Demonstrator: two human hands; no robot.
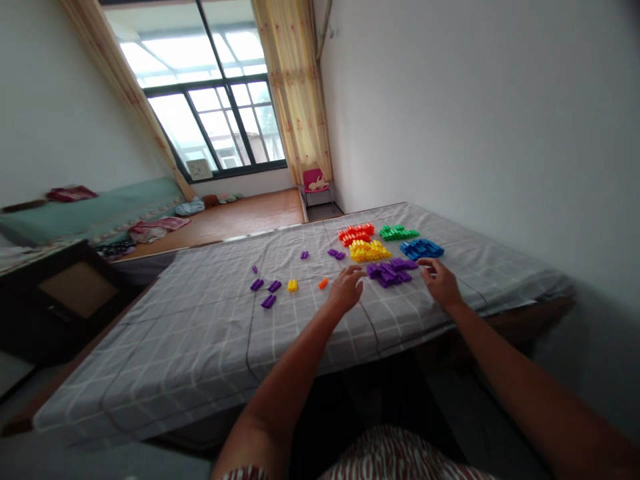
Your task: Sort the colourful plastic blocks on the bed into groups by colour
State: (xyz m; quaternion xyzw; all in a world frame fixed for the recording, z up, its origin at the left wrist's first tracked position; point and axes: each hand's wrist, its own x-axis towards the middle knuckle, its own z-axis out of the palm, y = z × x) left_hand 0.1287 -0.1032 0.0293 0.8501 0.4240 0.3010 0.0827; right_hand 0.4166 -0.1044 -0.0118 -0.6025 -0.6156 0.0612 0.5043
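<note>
Between my two hands lies a pile of purple glossy plastic pieces, small and stick-like, heaped on the checked cloth. My left hand is at the pile's left side, fingers loosely bent and apart, with nothing visible in them. At the pile's right end is my right hand, its fingers curved toward the purple pieces and parted; whether the fingertips touch them I cannot tell. Just behind sit a yellow pile, a red-orange pile, a green pile and a blue pile of similar pieces.
Left of my left hand lie an orange piece, some yellow pieces and several scattered purple pieces. A grey checked cloth covers the table. A white wall rises on the right; a dark cabinet stands left.
</note>
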